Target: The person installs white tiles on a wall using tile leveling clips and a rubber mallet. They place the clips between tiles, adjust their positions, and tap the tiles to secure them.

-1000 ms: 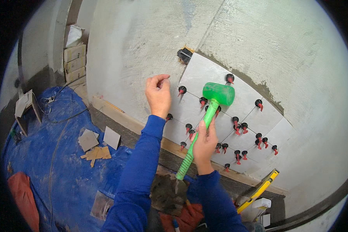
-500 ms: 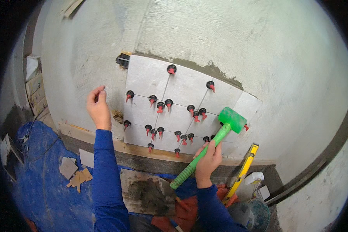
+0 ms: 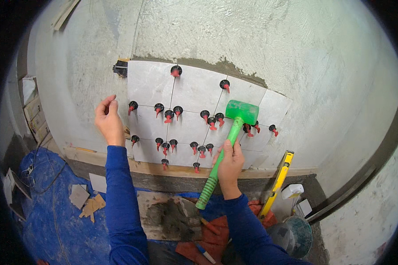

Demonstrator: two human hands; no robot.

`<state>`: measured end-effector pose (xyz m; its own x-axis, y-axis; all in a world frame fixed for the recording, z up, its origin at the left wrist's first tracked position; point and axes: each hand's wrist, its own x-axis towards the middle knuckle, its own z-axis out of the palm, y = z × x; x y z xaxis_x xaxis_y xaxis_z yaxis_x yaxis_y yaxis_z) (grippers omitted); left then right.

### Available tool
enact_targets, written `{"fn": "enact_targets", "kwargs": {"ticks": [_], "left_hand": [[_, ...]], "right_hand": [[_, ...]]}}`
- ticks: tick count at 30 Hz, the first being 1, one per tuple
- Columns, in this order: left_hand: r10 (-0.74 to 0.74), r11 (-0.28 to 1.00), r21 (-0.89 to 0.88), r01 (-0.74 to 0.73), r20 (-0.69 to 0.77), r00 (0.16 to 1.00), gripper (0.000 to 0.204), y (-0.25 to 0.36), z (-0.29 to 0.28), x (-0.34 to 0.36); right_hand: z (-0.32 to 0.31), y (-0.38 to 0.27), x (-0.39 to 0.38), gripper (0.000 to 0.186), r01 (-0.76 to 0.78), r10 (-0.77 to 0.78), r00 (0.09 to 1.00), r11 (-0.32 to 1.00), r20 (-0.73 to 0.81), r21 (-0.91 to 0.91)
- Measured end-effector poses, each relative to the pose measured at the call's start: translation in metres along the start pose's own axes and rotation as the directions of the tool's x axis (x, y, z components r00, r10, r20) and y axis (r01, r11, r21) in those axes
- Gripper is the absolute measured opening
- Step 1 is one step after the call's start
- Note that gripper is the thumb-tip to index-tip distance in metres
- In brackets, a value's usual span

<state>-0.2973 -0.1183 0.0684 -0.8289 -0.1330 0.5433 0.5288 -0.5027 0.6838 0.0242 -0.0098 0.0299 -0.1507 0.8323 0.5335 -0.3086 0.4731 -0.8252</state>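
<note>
My right hand (image 3: 231,165) is closed round the handle of a green rubber mallet (image 3: 243,111). The mallet's head is in front of the upper right of a patch of pale grey wall tiles (image 3: 150,84); whether it touches them I cannot tell. My left hand (image 3: 110,121) is raised just left of the tiles, fingers loosely bent with a gap to the thumb, and holds nothing. Several black round tile levelling clips with red handles (image 3: 168,116) are set along the joints. Part of the tiles on the right is behind the mallet and my right hand.
A yellow spirit level (image 3: 276,184) leans at the lower right, above a bucket (image 3: 300,234). A mortar-smeared board (image 3: 172,218) lies below the tiles. Blue sheeting (image 3: 44,221) covers the floor at left, with tile offcuts (image 3: 78,196). A dark box (image 3: 120,68) sits in the wall.
The mallet has moved up and left in the picture, its handle more upright, as the view shifted and the tiles slid left. My left hand's thumb and fingers have parted a little.
</note>
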Motion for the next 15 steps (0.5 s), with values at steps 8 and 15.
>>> {"fn": "enact_targets", "kwargs": {"ticks": [8,15], "left_hand": [[0.023,1.000,-0.012,-0.022,0.006,1.000,0.019,0.002,-0.005,0.005],[0.080,0.997,0.004,-0.080,-0.005,0.997,0.023,0.026,-0.032,0.028]], "right_hand": [[-0.032,-0.012,-0.001,0.032,-0.039,0.039,0.999,0.999,0.004,0.007],[-0.102,-0.043,0.032,0.040,0.114,-0.119,0.984,0.992,-0.133,-0.048]]}}
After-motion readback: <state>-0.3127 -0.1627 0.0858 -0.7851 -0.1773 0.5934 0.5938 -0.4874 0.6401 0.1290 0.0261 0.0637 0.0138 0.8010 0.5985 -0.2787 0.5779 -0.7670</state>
